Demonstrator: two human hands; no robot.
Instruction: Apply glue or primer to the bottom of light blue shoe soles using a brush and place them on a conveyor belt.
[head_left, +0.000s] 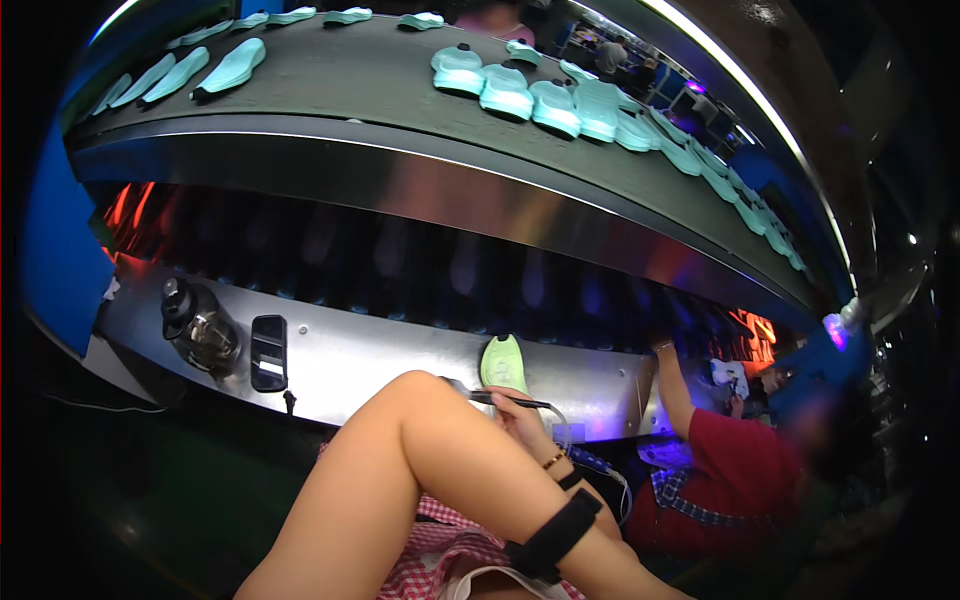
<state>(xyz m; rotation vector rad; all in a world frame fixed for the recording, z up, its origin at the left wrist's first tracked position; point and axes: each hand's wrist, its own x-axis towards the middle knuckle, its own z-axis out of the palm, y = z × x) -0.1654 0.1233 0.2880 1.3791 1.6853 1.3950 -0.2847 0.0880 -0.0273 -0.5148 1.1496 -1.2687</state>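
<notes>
Near the middle of the metal ledge, my right hand is closed around a slim black pen-shaped tool with a pale tube or cord at its rear end. A dark wider head shows at its left end, partly behind my left arm. Just beyond the hand lies a light green shoe sole on the metal ledge; whether the tool touches it I cannot tell. My left arm is sharply bent across the front, a black strap around it. The left hand lies outside the picture.
A dark bottle and a phone rest on the ledge's left part. Above runs a conveyor belt with several mint soles. Red glowing heaters show below. At right, a person in red reaches toward the ledge.
</notes>
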